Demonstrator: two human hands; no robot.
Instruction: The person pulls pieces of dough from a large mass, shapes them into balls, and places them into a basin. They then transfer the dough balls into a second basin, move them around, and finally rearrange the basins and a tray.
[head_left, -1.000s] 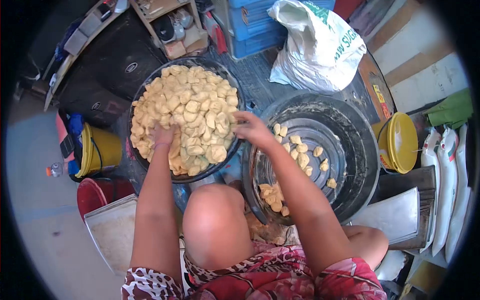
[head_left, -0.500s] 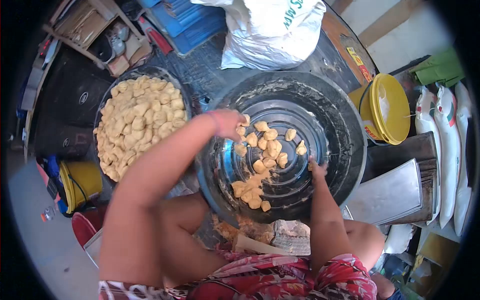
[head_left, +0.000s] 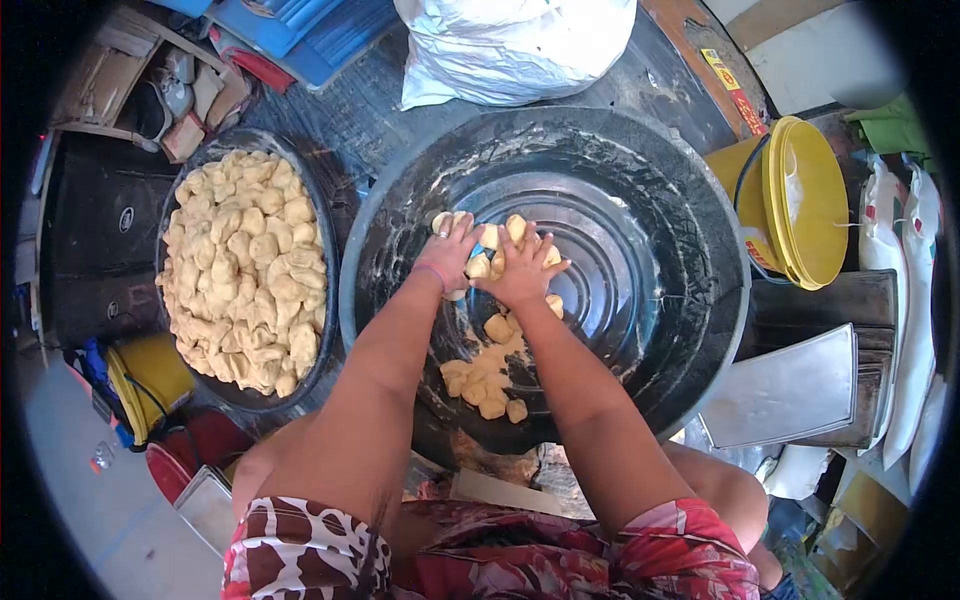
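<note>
A big black basin [head_left: 690, 260] sits in front of me with yellowish dough pieces [head_left: 490, 375] lying in its bottom. My left hand [head_left: 452, 252] and my right hand [head_left: 522, 268] are side by side in the basin's middle, both pressed onto a cluster of dough pieces there. Fingers of both hands curl around the pieces. To the left, a dark round tray [head_left: 322, 235] is heaped with many more dough pieces [head_left: 245, 270].
A white sack [head_left: 520, 45] lies behind the basin. A yellow bucket [head_left: 800, 205] stands at the right, next to a metal tray [head_left: 785, 390] and white bags [head_left: 905, 300]. Another yellow bucket [head_left: 150, 375] and a red tub [head_left: 185, 455] sit at lower left.
My right hand moved from the basin's right side to the middle. My left hand shifted slightly to meet it over the pieces. The view tilted further toward the basin.
</note>
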